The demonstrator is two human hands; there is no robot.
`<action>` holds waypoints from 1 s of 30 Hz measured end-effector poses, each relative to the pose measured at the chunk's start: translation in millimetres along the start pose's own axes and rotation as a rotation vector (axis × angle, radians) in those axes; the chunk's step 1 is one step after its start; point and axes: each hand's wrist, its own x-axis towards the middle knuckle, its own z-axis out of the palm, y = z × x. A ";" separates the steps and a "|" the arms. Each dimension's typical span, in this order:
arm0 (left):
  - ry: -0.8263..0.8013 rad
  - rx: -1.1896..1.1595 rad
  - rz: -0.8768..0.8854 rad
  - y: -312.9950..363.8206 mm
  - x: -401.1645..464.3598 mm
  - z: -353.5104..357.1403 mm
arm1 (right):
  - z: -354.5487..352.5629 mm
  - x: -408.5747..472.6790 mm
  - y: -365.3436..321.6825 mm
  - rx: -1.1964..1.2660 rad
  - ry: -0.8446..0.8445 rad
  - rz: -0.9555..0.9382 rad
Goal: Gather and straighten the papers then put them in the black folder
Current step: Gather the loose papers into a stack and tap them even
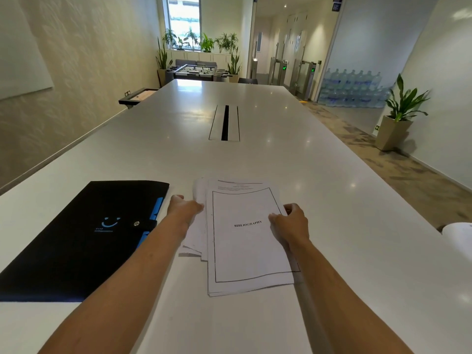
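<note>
A loose pile of white papers [245,246] lies on the white table in front of me, its top sheet printed "BIBLIOGRAPHY" inside a black border. Other sheets stick out unevenly at the left and far edges. My left hand [185,206] grips the left edge of the pile, fingers curled on the protruding sheets. My right hand [291,223] holds the pile's right edge, thumb on top. The black folder [84,238] lies shut to the left of the papers, with a blue smile logo, a snap button and blue tabs along its right edge.
The long white table [255,159] runs away from me, with a cable slot [224,122] in its middle. Another white sheet [459,232] shows at the right table edge. A potted plant [398,116] stands on the floor to the right.
</note>
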 end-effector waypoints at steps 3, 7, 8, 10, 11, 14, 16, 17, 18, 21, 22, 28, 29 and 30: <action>0.013 0.094 -0.015 3.2 3.0 -9.6 | -3.5 1.5 4.6 0.085 0.091 0.041; -0.036 0.160 0.004 1.4 5.0 -15.0 | 0.1 0.4 4.8 0.005 0.154 0.037; -0.054 0.155 0.012 1.2 4.3 -15.5 | 2.8 0.9 3.5 -0.011 0.155 0.031; -0.099 0.125 0.027 1.5 2.5 -16.1 | 8.3 2.2 0.9 -0.084 0.162 0.010; -0.126 0.106 0.030 1.8 2.9 -15.8 | 10.9 2.0 0.1 -0.143 0.169 -0.003; -0.204 0.098 0.056 3.7 -2.7 -13.6 | 17.4 0.1 0.0 -0.220 0.154 -0.021; -0.236 0.109 0.069 2.0 -4.1 -8.8 | 18.3 -1.9 -1.3 -0.190 0.119 -0.043; -0.249 0.116 0.075 1.0 -4.5 -5.8 | 17.8 -1.9 -2.7 -0.153 0.100 -0.037; -0.262 0.113 0.083 0.8 -6.2 -3.0 | 16.5 -2.5 -4.2 -0.119 0.080 -0.035; -0.336 0.067 0.095 -2.6 -10.4 6.2 | 13.7 0.2 -2.3 -0.052 0.002 -0.044; -0.356 0.064 0.096 -4.0 -11.7 7.3 | 12.7 -0.6 -2.6 -0.038 -0.020 -0.054; -0.371 -0.034 0.197 -15.5 -19.2 4.3 | 0.2 2.3 7.0 0.122 -0.045 0.016; -0.375 -0.048 0.231 -15.4 -23.0 3.1 | -1.3 0.3 7.5 0.202 -0.052 0.034; -0.389 -0.070 0.263 -14.4 -26.9 1.4 | -1.8 -0.6 9.1 0.303 -0.071 0.069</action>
